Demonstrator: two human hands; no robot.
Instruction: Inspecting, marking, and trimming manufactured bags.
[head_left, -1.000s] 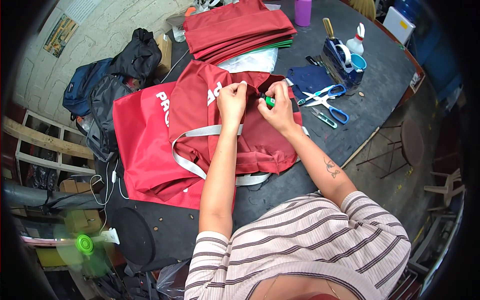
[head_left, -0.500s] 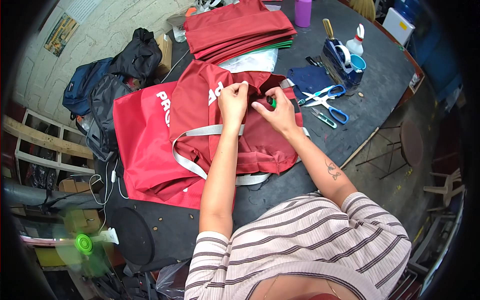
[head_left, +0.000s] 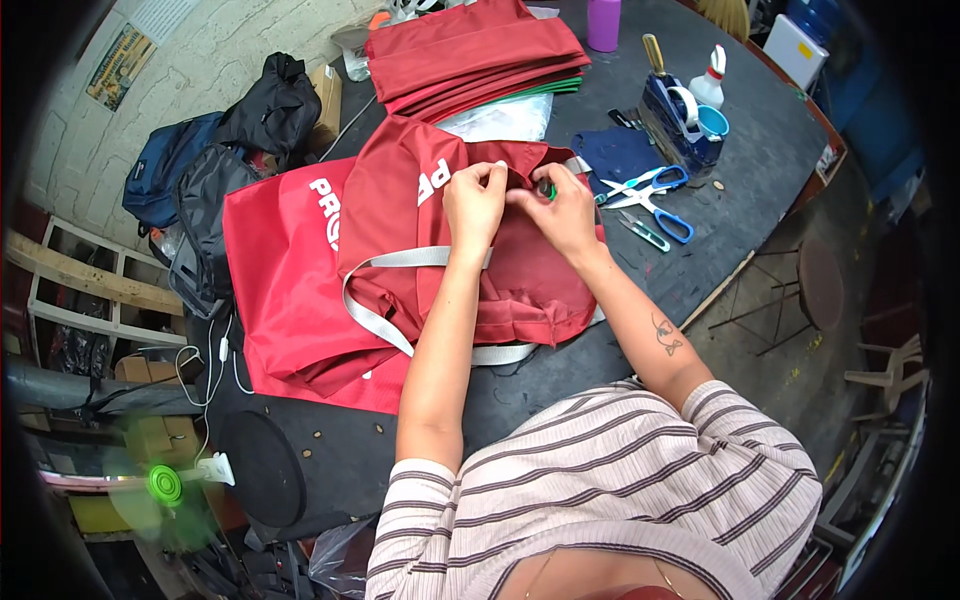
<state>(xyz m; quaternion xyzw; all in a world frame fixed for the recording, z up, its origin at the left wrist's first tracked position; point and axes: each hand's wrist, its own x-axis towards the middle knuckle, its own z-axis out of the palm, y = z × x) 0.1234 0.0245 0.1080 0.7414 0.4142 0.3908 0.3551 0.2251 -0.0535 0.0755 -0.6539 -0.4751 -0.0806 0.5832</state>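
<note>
A red fabric bag (head_left: 530,270) with light grey straps (head_left: 375,315) lies across the dark table, partly over another bright red bag (head_left: 285,290) with white lettering. My left hand (head_left: 475,212) pinches the upper edge of the top bag, thumb and fingertips together. Close on its right, my right hand (head_left: 565,215) curls around a small black-and-green tool (head_left: 546,188), its thumb pointing toward the left hand. Most of that tool is hidden by the fingers, so its kind cannot be made out. Between both hands the bag's opening shows a dark fold.
Blue-handled scissors (head_left: 655,195) and green-handled thread snips (head_left: 645,232) lie to the right. Behind them are navy cloth (head_left: 605,158), a tool caddy (head_left: 655,115) and a spray bottle (head_left: 708,82). Folded red fabric (head_left: 475,55) is stacked at the back; backpacks (head_left: 205,215) sit left.
My right hand has shifted slightly left, closer to the left hand, and its fingers have turned inward with the black-and-green tool. The left hand keeps its pinch on the bag's edge.
</note>
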